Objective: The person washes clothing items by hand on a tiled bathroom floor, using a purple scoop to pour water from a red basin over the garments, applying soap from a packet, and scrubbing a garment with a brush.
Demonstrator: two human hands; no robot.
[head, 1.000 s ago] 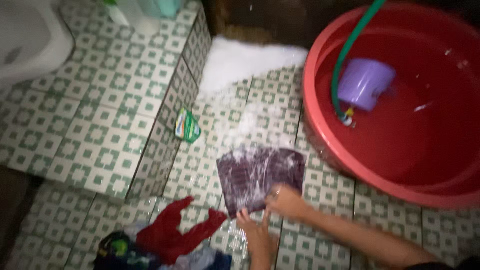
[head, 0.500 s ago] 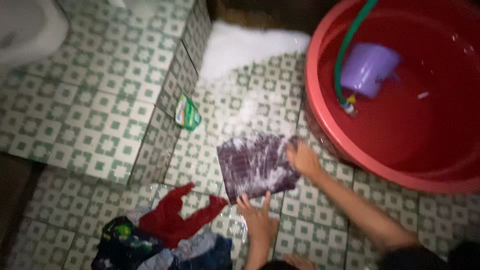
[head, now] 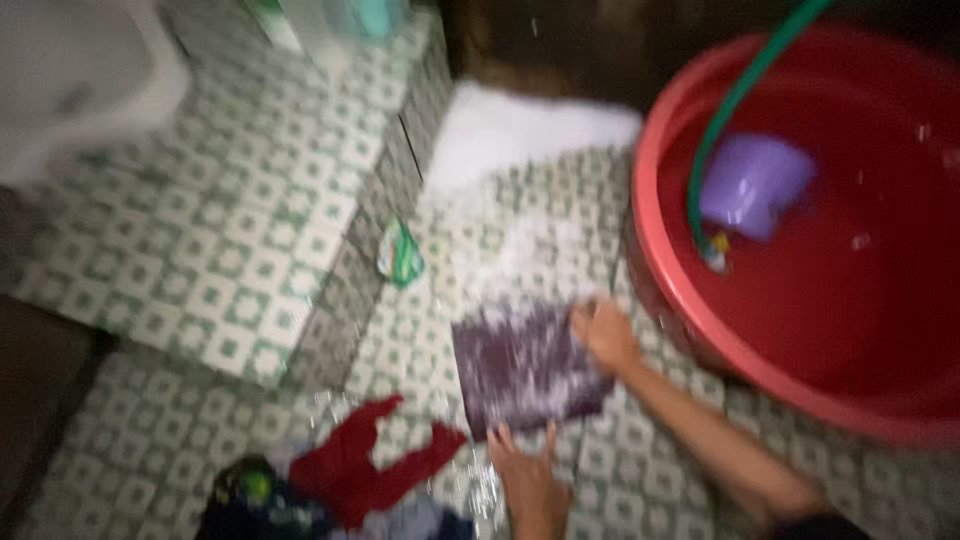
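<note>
1. A dark purple cloth lies spread flat on the green-and-white tiled floor, streaked with white suds, just beside the big red basin.
2. The right hand rests on the cloth's upper right edge, fingers curled down onto the fabric; the picture is too blurred to tell whether its grip pinches the cloth or only presses it.
3. The left hand lies flat at the cloth's lower edge, its grip spread wide, fingertips touching the fabric and holding nothing.
4. The basin holds water, with a purple scoop floating in it and a green hose hanging over the rim into the water.
5. A patch of white foam sits on the tiles above the cloth, near the basin.
6. A small green-and-white packet leans against the low tiled step to the left of the cloth.
7. A red garment lies atop a pile of dark clothes at the lower left, near the left hand.
</note>
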